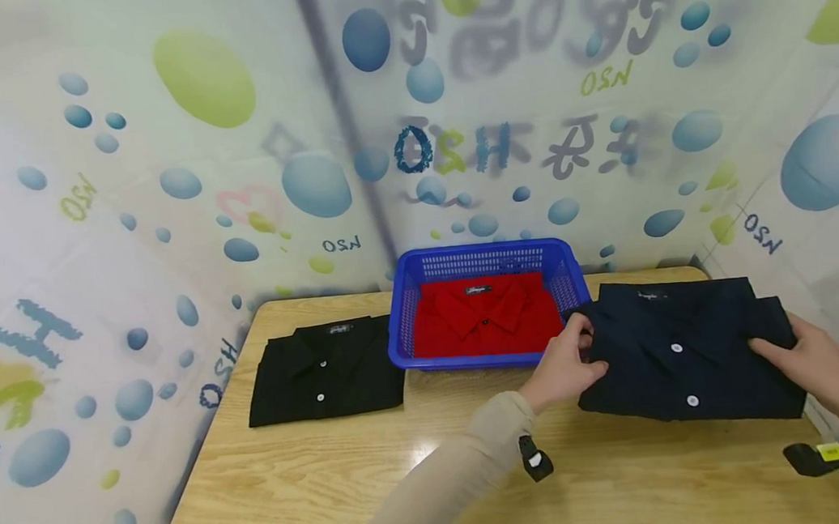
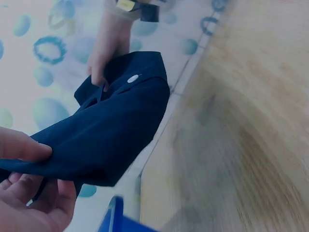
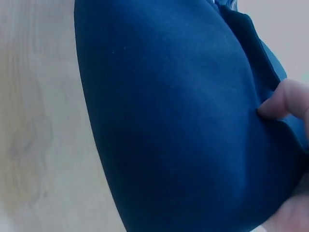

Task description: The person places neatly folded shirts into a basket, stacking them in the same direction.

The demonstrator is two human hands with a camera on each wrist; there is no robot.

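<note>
A folded navy shirt (image 1: 679, 374) with white buttons hangs above the right part of the table, held between both hands. My left hand (image 1: 567, 365) pinches its left edge, the thumb on top and the fingers curled beneath, as the left wrist view shows. On the opposite edge my right hand (image 1: 821, 360) grips the cloth, its thumb lying over the front. Beside the left hand stands a blue plastic basket (image 1: 492, 361) with a folded red shirt (image 1: 493, 322) inside, collar toward the back. A folded black shirt (image 1: 325, 374) lies on the table left of the basket.
The wooden table (image 1: 297, 490) reaches back to a wall (image 1: 271, 126) covered in a bubble-print sheet, which also runs along both sides. The basket's blue rim rises close to the left hand and the navy shirt's edge.
</note>
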